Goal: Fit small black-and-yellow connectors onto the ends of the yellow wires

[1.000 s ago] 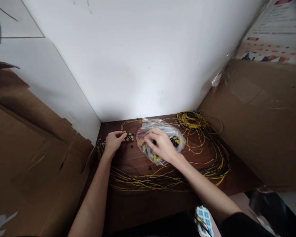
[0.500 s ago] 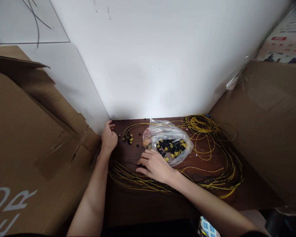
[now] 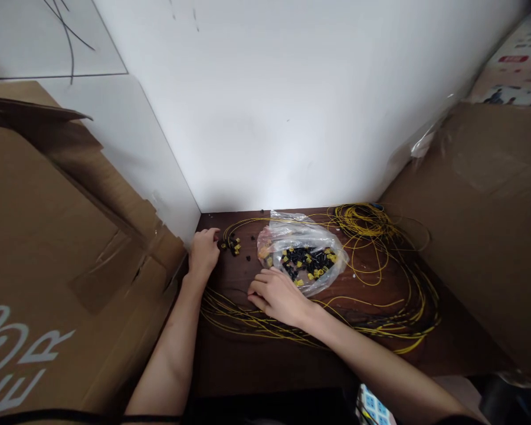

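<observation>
My left hand (image 3: pixel 205 252) is at the left of the dark tabletop, its fingers curled and drawn together; whatever they may hold does not show. Just right of it lies a small cluster of black and yellow connector caps (image 3: pixel 234 245) at the ends of yellow cables. My right hand (image 3: pixel 279 297) hovers in front of a clear plastic bag (image 3: pixel 331 282), with thumb and fingertips pinched. Anything in that pinch is too small to make out. Loose black and yellow caps (image 3: pixel 310 261) fill the bag's opening. Beneath my right wrist runs a bundle of yellow cables (image 3: pixel 265 332).
A coil of thin yellow cable (image 3: pixel 363 221) lies at the back right. Large cardboard boxes stand on the left (image 3: pixel 71 236) and right (image 3: pixel 482 224). A white wall (image 3: pixel 287 118) closes off the back. A power strip (image 3: pixel 374 404) shows below the table's front edge.
My left hand has moved right and slightly forward toward the cap cluster, its raised finger now curled in. The right hand's thumb and fingers have come together. The view has shifted slightly.
</observation>
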Demonstrator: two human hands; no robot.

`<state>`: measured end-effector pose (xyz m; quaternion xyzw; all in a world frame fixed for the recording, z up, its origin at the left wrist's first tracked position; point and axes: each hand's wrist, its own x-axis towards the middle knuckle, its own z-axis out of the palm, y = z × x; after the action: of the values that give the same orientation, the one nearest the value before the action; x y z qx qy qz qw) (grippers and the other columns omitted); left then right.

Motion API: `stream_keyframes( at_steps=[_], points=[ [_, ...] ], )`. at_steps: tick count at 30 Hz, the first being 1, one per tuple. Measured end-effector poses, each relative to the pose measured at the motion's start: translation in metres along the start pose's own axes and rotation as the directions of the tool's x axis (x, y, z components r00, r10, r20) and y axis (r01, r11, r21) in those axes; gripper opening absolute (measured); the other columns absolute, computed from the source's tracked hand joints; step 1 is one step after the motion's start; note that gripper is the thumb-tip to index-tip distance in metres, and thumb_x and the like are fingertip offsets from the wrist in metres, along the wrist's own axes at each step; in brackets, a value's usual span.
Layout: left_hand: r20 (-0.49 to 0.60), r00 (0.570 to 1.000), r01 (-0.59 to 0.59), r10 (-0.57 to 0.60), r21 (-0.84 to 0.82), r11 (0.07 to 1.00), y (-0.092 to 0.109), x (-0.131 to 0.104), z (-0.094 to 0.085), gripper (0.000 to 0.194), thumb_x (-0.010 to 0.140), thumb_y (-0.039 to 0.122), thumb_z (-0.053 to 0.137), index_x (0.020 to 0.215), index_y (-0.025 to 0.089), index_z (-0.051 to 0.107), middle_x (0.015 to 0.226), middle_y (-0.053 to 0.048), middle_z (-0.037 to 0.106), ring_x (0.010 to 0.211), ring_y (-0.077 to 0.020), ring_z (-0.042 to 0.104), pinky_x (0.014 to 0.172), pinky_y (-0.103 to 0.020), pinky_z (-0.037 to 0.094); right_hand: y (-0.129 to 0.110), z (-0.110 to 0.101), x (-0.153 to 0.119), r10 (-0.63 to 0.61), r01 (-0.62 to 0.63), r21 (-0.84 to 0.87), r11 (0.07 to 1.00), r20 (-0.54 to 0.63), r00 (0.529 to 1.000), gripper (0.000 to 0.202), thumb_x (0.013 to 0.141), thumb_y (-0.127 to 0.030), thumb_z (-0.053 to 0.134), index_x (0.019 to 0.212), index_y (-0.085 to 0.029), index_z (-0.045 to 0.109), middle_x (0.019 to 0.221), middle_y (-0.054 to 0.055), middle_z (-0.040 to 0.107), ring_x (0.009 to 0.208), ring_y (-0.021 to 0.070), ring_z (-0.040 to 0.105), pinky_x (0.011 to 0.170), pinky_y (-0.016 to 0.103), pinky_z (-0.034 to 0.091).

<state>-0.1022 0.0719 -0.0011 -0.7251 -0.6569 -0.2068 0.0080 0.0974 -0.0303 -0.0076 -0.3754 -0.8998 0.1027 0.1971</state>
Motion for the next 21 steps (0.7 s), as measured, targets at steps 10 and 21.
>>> stream_keyframes(
  at_steps=[10,21],
  points=[
    [-0.133,0.991,-0.005,0.001,-0.035,0.999,0.016,-0.004,-0.02,0.04,0.077,0.01,0.045,0.114,0.018,0.057,0.09,-0.007,0.062,0.078,-0.0196,0.06,0.07,-0.029,0.045,0.001,-0.004,0.001,0.005,-0.005,0.01,1.0,0.025,1.0,0.016,0.087,-0.028,0.049,0.082,-0.017,0.06,0.08,0.002,0.062,0.078,0.0146,0.053,0.071,0.027,0.032],
    [-0.056,0.997,0.04,-0.049,-0.141,0.989,0.013,-0.002,-0.018,0.032,0.078,0.01,0.046,0.103,0.016,0.064,0.091,-0.007,0.071,0.087,-0.0203,0.065,0.079,-0.029,0.048,0.002,-0.009,0.0,-0.032,0.031,0.018,0.999,0.054,0.998,0.015,0.087,-0.027,0.048,0.084,-0.017,0.06,0.081,0.003,0.062,0.079,0.0147,0.054,0.071,0.027,0.033]
  ],
)
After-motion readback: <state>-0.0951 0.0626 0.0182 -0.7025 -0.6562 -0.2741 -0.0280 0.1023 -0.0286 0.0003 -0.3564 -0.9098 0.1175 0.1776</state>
